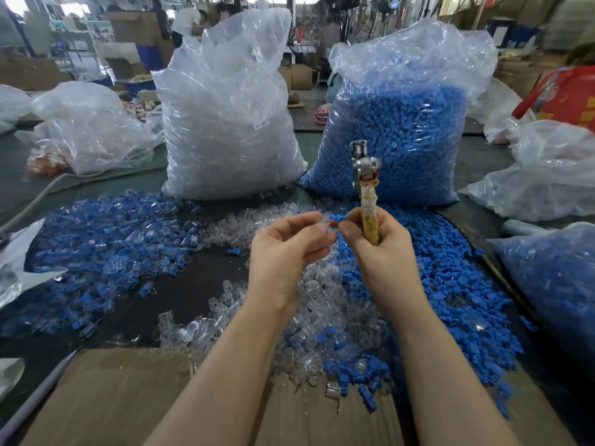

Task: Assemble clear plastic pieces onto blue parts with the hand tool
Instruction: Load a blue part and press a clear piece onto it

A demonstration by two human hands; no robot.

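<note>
At centre frame, the left hand (283, 249) pinches a small clear plastic piece (325, 224) against a small blue plastic part (340, 218) pinched by right hand (380, 249) fingers (349, 231), whose palm grips the tape-wrapped metal hand tool (367, 191).

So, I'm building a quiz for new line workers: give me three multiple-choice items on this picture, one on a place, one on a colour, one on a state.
1. Where is the bag of clear pieces?
A. left of the bag of blue parts
B. right of it
C. on the cardboard

2. The hand tool has a handle wrapped in:
A. green
B. yellowish tape
C. black

3. The right hand:
A. lies flat
B. hangs idle
C. grips the tool upright

Answers: A, the two bags stand side by side; B, worn tape shows; C, fingers curl round the handle while the left hand pinches a clear piece.
</note>
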